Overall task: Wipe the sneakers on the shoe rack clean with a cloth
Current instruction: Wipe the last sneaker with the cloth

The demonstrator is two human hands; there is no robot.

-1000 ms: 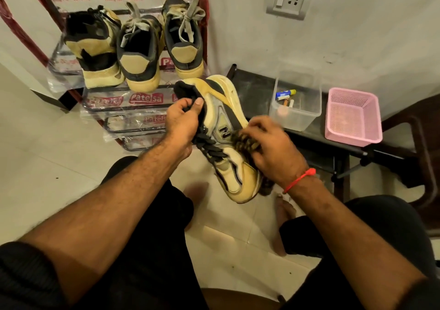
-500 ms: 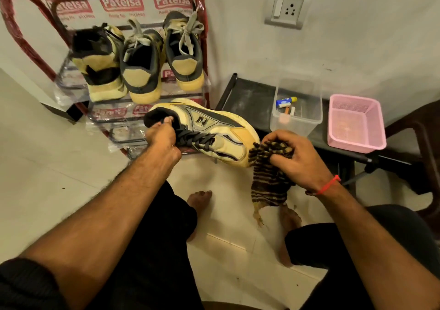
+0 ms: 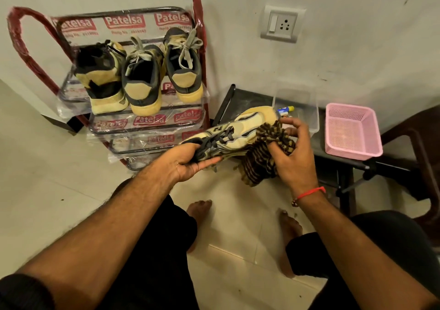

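Observation:
My left hand [image 3: 188, 164] grips the heel end of a yellow and black sneaker [image 3: 240, 131], which lies on its side with the toe pointing right. My right hand [image 3: 294, 157] holds a brown striped cloth [image 3: 264, 157] bunched against the sneaker's toe and lower side. Three more yellow and black sneakers [image 3: 142, 81] stand heel-out on the top shelf of the red metal shoe rack [image 3: 147, 124] at the upper left.
A black low table [image 3: 250, 100] to the right of the rack carries a clear plastic box [image 3: 307, 110] with small items and a pink basket [image 3: 352, 131]. A dark chair [image 3: 419, 148] stands at far right. My bare feet rest on the tiled floor below.
The sneaker has turned from toe-down to lying sideways and moved right. My right hand lifted the cloth off, then brought it back against the toe.

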